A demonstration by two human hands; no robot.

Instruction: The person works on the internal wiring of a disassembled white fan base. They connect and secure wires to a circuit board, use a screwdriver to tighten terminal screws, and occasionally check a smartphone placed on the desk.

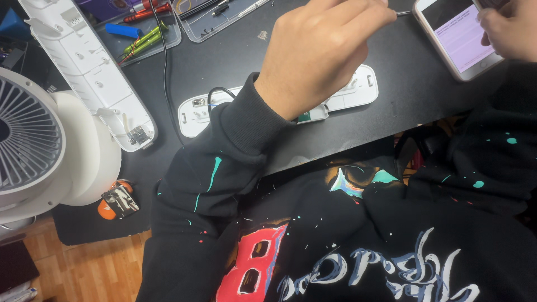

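The thin metal tool (404, 12) pokes out from the left hand (319, 53), its tip showing just beside the lower left corner of the phone (456, 33). The left hand's grip is closed tight around the tool, fingers curled and knuckles up, so only the short tip can be seen. Under that hand, on the black counter (235, 56), lies a flat white plastic cover (361, 92), mostly hidden by the wrist; a black cable (215, 92) loops up from its left end, and a small green part shows at its lower edge.

The right hand (512, 28) rests at the right edge of the phone, touching it; its fingers are bent, but how firmly its grip holds the phone cannot be told. The phone's screen is lit, pale purple.

Left of the white cover, well apart, a long white housing (89, 67) lies slanted on the counter. Beyond it sits a clear tray (168, 36) with green and red screwdrivers (142, 36). A white fan (33, 145) stands at the far left, with a small orange and silver object (117, 200) just below it.
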